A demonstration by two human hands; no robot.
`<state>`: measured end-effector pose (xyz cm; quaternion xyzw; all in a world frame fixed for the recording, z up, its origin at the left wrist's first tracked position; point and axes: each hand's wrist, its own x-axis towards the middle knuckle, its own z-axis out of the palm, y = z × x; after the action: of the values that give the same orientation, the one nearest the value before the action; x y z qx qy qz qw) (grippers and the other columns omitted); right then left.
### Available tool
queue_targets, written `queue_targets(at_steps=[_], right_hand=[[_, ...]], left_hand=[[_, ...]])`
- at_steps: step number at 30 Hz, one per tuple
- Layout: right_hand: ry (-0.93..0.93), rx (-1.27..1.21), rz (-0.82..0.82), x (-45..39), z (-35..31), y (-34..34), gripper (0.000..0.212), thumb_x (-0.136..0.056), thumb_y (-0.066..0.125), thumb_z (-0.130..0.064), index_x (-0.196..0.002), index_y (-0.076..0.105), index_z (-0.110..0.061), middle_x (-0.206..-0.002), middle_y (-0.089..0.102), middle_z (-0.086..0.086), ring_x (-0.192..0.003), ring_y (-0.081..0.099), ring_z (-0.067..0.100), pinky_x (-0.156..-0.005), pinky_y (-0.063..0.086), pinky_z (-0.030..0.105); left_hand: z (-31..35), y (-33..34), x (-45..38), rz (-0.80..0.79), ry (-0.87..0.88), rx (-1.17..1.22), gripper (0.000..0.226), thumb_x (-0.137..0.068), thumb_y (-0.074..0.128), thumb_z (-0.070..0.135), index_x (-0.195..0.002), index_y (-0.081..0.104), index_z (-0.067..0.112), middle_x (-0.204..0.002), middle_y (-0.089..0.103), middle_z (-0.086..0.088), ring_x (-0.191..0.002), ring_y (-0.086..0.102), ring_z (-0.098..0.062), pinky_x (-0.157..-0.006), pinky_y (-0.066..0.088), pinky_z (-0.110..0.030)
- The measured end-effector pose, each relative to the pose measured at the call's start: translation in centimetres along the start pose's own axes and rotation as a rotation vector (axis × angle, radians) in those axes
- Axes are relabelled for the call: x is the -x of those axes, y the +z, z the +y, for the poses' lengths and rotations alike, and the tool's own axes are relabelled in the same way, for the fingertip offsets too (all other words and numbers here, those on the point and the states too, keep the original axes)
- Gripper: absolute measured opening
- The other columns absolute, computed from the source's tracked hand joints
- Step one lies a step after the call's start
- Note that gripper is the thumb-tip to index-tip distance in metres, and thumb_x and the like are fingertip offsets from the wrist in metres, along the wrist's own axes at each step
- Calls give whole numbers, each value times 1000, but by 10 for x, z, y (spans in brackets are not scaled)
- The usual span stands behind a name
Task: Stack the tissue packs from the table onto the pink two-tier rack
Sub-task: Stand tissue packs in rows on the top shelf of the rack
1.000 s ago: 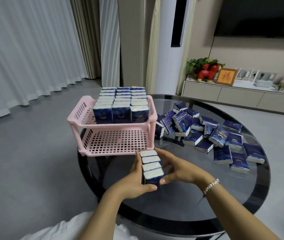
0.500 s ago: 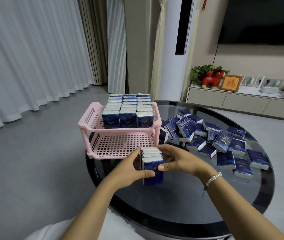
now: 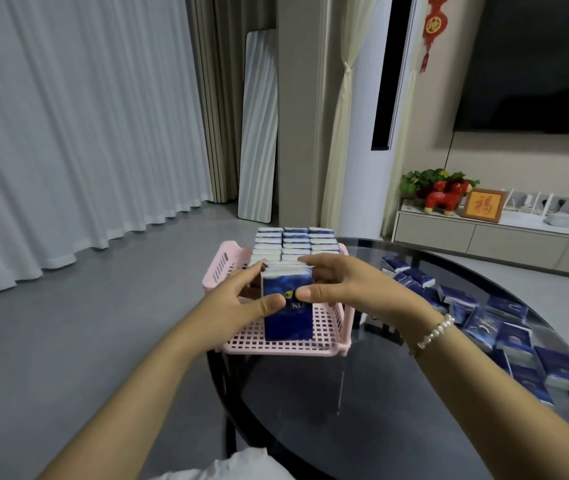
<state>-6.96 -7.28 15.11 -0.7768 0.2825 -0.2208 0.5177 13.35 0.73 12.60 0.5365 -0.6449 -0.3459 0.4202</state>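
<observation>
- Holding a bundle of tissue packs (image 3: 288,303) upright between both hands, in front of the pink rack (image 3: 340,327), so that they stay together as one block.
- Left hand (image 3: 238,299) and right hand (image 3: 342,289) each keep a pinching grip on one side.
- Top tier is full; I judge the lower tier is the target.
- Loose packs (image 3: 505,327) lie on the worktop (image 3: 397,410).

Deep blue with marbled streaks, gold lettering and white edges on the tissue packs (image 3: 288,306); pale pink with a square-grid mesh on the rack (image 3: 276,342). Glossy smoked black on the worktop (image 3: 397,410), white beads on the bracelet (image 3: 435,330). Grey on the floor (image 3: 68,341), white on the curtain (image 3: 68,133).
</observation>
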Motion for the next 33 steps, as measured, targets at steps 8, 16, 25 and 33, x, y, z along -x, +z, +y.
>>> queue_targets(at_steps=[8,16,25,33], right_hand=[[-37,84,39,-77,-30,4,56,-78,71,-31,-128,50,-18,-118,67,-1,-107,63,13,-93,48,31],[14,163,29,-161,-22,0,87,-76,76,-31,-146,25,-21,-144,45,2,-134,38,16,-113,31,43],[174,569,38,-217,7,-10,90,-60,80,-49,-136,41,-18,-136,49,0,-129,43,18,-109,35,38],[92,815,12,-218,19,-5,75,-79,67,-47,-144,33,-29,-154,25,-4,-141,15,22,-113,23,40]], left_hand=[[-1,-67,-37,138,-32,-36,122,-36,66,86,-143,34,37,-120,59,12,-108,55,-1,-89,47,-24],[-37,-114,-94,103,-105,97,83,-77,70,25,-148,28,28,-137,50,1,-119,47,-8,-92,38,-21],[-95,-120,-143,-27,-207,14,91,-80,74,16,-151,18,28,-154,30,5,-136,36,-10,-109,35,-28],[-110,-113,-156,-106,-164,-317,96,-77,73,42,-144,6,54,-156,19,15,-143,22,-9,-116,26,-33]])
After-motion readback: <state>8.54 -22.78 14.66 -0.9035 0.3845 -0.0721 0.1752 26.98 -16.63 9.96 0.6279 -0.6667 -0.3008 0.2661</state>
